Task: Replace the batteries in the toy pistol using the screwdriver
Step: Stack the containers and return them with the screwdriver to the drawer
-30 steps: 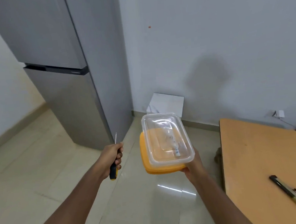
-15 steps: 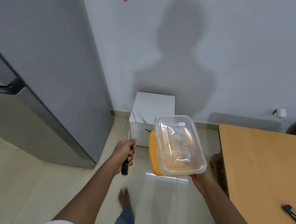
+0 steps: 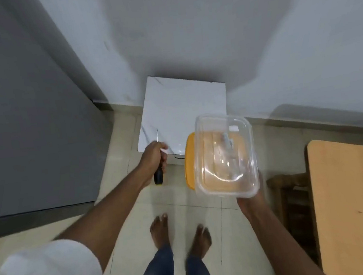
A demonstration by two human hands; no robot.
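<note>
My left hand [image 3: 153, 156] grips a screwdriver [image 3: 159, 175] with a black and yellow handle, its thin shaft pointing up. My right hand [image 3: 252, 199] holds a clear plastic container [image 3: 226, 155] from below, with an orange lid [image 3: 188, 161] stacked under it. Small pale items lie inside the container, too blurred to make out. The toy pistol is out of view.
A white box [image 3: 184, 108] stands on the tiled floor against the wall, just ahead of my hands. The grey fridge [image 3: 29, 107] fills the left. An orange-topped table [image 3: 355, 198] sits at the right, with a dark wooden stool [image 3: 293, 204] beside it. My bare feet [image 3: 181, 232] stand below.
I have stepped closer to the wall and the view has tilted down. The white box is now nearer, my feet show, and the pistol on the table has left the view.
</note>
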